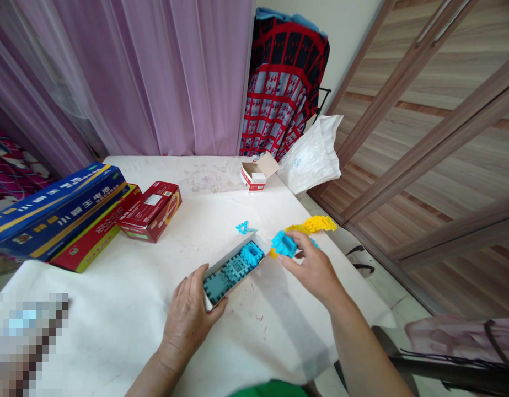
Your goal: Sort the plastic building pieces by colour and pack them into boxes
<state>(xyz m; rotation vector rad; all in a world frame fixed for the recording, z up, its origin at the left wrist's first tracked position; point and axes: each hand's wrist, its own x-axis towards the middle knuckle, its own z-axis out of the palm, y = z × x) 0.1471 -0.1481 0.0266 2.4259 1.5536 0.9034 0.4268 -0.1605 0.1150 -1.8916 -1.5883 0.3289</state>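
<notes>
My left hand [191, 309] is wrapped round the near end of a long, narrow white box [231, 255]. Inside the box lie blue interlocking plastic pieces [233, 270], some flat and some joined into a cube-like shape. My right hand [314, 267] grips a blue piece block [283, 244] between thumb and fingers, held just past the box's far end. Yellow interlocking pieces [318, 224] lie on the table behind my right hand. A few loose light-blue pieces [245, 227] rest beyond the box.
Blue and red boxes [84, 212] are stacked at the left, with a smaller red box [150, 212] beside them. An opened small carton [254, 179] and a white plastic bag [314, 157] are at the far edge of the white-covered table [208, 201]. Wooden cabinet doors [436, 127] stand right.
</notes>
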